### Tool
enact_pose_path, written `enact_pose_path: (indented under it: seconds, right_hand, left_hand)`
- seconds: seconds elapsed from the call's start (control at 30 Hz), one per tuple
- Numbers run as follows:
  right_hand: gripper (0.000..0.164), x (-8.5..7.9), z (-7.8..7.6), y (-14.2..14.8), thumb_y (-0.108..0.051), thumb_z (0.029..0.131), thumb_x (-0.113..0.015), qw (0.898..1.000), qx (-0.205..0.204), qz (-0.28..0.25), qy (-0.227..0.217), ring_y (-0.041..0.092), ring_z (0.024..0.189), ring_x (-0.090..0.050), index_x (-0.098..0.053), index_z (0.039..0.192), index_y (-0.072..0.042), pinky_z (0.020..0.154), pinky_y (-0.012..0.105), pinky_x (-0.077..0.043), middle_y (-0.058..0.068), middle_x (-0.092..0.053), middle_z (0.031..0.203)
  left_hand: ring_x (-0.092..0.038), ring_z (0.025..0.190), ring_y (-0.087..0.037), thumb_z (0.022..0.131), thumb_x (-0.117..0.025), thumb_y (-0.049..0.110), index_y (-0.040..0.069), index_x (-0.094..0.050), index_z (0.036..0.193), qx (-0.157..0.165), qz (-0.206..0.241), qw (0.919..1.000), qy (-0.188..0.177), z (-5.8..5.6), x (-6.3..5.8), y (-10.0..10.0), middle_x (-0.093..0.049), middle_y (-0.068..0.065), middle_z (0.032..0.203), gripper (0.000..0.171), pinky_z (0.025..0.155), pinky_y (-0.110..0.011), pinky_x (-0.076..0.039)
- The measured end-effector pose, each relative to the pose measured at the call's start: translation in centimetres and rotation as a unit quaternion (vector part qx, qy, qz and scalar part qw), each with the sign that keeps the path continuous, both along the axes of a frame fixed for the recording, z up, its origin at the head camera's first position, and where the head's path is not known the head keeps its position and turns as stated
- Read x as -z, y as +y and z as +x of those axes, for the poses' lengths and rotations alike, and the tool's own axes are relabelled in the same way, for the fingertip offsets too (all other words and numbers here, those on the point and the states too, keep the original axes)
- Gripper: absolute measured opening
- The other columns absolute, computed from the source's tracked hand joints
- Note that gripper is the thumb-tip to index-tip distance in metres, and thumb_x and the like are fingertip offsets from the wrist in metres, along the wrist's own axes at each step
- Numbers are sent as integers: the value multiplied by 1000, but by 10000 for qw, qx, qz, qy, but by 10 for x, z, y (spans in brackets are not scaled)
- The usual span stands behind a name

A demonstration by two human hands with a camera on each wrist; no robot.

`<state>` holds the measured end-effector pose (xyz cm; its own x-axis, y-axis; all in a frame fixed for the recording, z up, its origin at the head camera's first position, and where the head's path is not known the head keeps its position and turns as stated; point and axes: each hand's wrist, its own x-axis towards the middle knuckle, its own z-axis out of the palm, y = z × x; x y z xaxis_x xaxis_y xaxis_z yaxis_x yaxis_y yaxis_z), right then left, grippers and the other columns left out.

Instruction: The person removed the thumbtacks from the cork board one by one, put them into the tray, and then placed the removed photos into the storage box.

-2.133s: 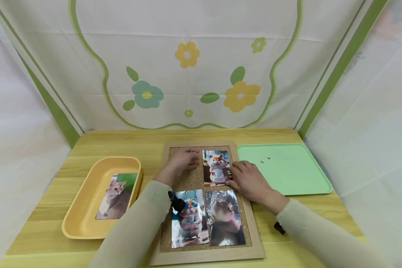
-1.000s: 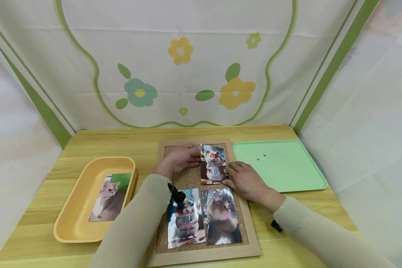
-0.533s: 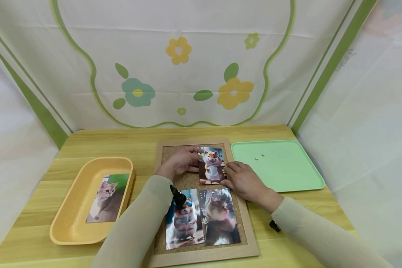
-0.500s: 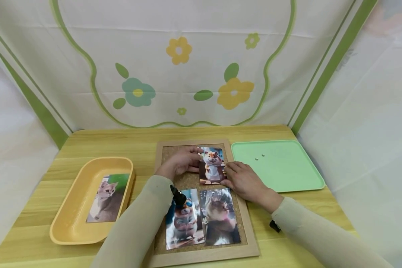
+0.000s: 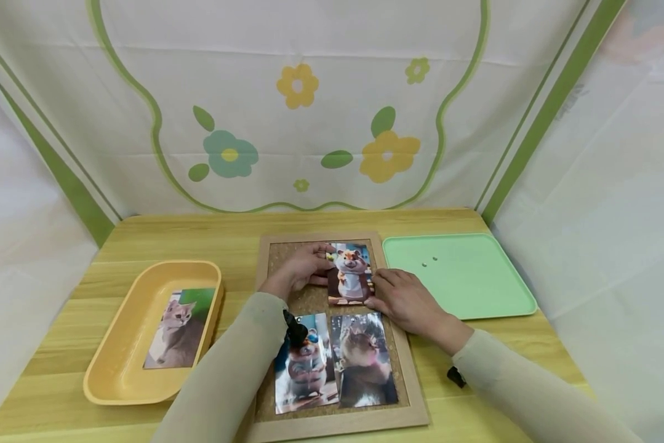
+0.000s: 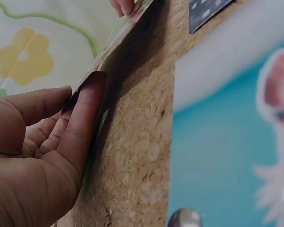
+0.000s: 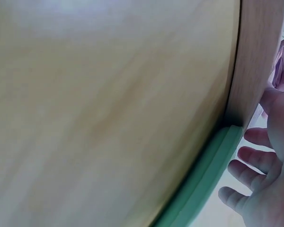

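My left hand (image 5: 306,266) pinches the left edge of a hamster photo (image 5: 351,274) in the head view. In the left wrist view, the thumb lies on one face of that photo (image 6: 116,45) and a finger is behind it, with this edge lifted off the cork. At its right edge my right hand (image 5: 406,300) holds on with thumb and fingers; the exact contact is partly hidden. Below, on the wood-framed corkboard (image 5: 309,299), lie a photo of a hamster in sunglasses (image 5: 304,375) and a grey cat photo (image 5: 364,363), each with a pin at its top.
A yellow tray (image 5: 121,351) at the left holds another cat photo (image 5: 179,332). To the right, a green tray (image 5: 470,283) carries two small metal pins (image 5: 424,264). A patterned cloth (image 5: 332,104) stands behind the wooden table (image 5: 199,234).
My left hand has come from beside the hamster photo to grip its left edge. The photo has shifted slightly on the board. The right hand has stayed at its right edge.
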<state>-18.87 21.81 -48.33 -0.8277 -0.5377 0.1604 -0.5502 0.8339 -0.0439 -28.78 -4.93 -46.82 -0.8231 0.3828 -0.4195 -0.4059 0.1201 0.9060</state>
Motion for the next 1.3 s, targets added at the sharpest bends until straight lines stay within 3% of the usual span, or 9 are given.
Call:
enact_pose_path:
  seconds: [0.27, 0.47, 0.67, 0.87, 1.07, 1.3]
  right_hand:
    - [63, -2, 7, 10, -47, 103, -65, 9998, 15, -72, 190, 42, 135, -57, -61, 144, 1, 116, 58, -43, 23, -59, 148]
    - [65, -1, 12, 13, -47, 102, -67, 9999, 93, -35, 124, 43, 135, -57, -60, 144, 2, 115, 59, -44, 24, -58, 149]
    - [63, -1, 13, 11, -45, 104, -64, 9998, 180, 22, -57, 44, 136, -56, -59, 146, 2, 116, 59, -44, 24, -57, 151]
    - [63, 0, 12, 10, -44, 104, -64, 9997, 219, -20, -111, 44, 136, -56, -58, 146, 2, 114, 59, -45, 23, -58, 150]
    - [63, 0, 10, 13, -43, 104, -65, 9998, 177, -25, -66, 43, 136, -57, -59, 145, 3, 112, 59, -47, 23, -58, 149]
    - [62, 2, 8, 17, -42, 104, -65, 9998, 170, -45, -61, 43, 136, -57, -59, 146, 3, 112, 59, -47, 24, -58, 149]
  left_hand:
    - [-70, 100, -26, 106, -60, 3, 14, -61, 141, -147, -66, 9998, 69, 1, -5, -16, -53, -12, 124, 37, 77, -38, -65]
    - [-69, 95, -21, 106, -60, 4, 11, -59, 141, -57, 110, 9998, 139, 0, -11, -33, -53, -8, 117, 35, 72, -35, -64]
    - [-66, 90, -18, 107, -59, 4, 10, -57, 143, 138, 115, 9994, 286, 2, -27, -49, -52, -4, 109, 37, 68, -31, -62]
    - [-56, 77, -14, 109, -58, 7, 12, -56, 146, 343, -51, 9983, 473, 6, -42, -64, -50, -2, 111, 38, 67, -31, -57]
    - [-52, 82, -15, 109, -57, 9, 14, -53, 149, 523, -128, 9968, 586, 7, -51, -76, -51, -3, 118, 40, 69, -32, -54]
    - [-47, 80, -19, 109, -57, 9, 16, -54, 148, 699, -207, 9948, 706, 12, -63, -91, -51, -3, 112, 39, 71, -37, -49]
